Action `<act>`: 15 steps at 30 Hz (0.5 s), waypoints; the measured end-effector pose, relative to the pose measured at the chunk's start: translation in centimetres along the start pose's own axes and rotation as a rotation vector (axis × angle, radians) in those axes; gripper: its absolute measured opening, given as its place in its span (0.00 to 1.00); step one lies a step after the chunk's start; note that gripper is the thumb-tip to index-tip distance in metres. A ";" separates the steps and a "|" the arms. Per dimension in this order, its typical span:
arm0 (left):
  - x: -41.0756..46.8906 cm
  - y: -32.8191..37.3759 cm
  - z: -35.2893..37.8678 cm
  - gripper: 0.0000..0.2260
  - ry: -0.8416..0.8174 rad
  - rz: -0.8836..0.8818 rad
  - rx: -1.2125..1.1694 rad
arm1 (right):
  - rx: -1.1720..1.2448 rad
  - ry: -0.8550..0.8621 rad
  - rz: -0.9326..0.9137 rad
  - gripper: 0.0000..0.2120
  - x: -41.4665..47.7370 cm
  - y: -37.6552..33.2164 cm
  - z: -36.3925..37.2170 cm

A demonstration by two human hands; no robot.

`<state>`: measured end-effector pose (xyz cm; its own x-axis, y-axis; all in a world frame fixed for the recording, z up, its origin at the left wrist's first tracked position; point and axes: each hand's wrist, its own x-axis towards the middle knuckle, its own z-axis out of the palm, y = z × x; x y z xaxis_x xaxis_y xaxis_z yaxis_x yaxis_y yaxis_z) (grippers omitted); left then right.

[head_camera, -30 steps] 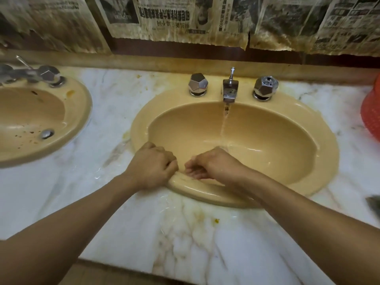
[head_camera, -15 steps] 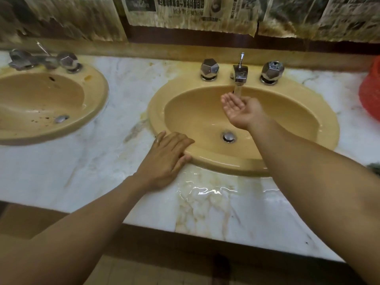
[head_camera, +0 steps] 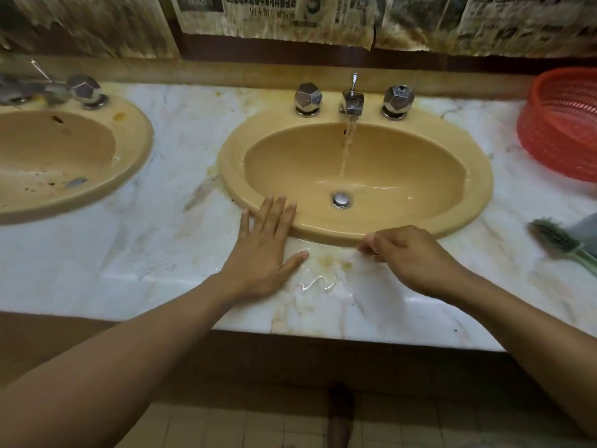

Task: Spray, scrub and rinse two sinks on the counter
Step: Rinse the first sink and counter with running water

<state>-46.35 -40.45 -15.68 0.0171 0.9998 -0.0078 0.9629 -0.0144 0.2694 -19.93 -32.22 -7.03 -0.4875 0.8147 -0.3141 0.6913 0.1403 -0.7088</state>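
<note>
Tap running into right sink; we note its bowl looks clean and the left sink speckled. Left hand flat on wet counter, fingers straight, tips on right sink's near-left rim. Right hand at near rim, fingers curled, holding nothing we can see. Brush lies right of right hand, well apart, bristles toward it, handle running near-right. We judge the right hand is nearer for taking it.

Sole head-worn view, forward and down from close over the marble counter, one sink mid-frame
</note>
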 end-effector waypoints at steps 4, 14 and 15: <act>0.7 -5.0 -3.0 0.26 -0.057 0.007 0.123 | -0.518 -0.054 -0.162 0.30 -4.7 3.6 2.6; 4.2 -9.0 -11.0 0.21 -0.375 -0.189 -0.370 | -0.536 -0.235 -0.286 0.42 0.5 -6.4 15.1; 4.2 -9.2 -11.3 0.21 -0.396 -0.195 -0.377 | -0.505 -0.242 -0.292 0.41 0.8 -7.1 14.9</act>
<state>-58.17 -36.02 -7.31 0.0186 0.9017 -0.4319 0.7970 0.2475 0.5509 -33.15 -40.92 -11.63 -0.7603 0.5604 -0.3284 0.6490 0.6345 -0.4198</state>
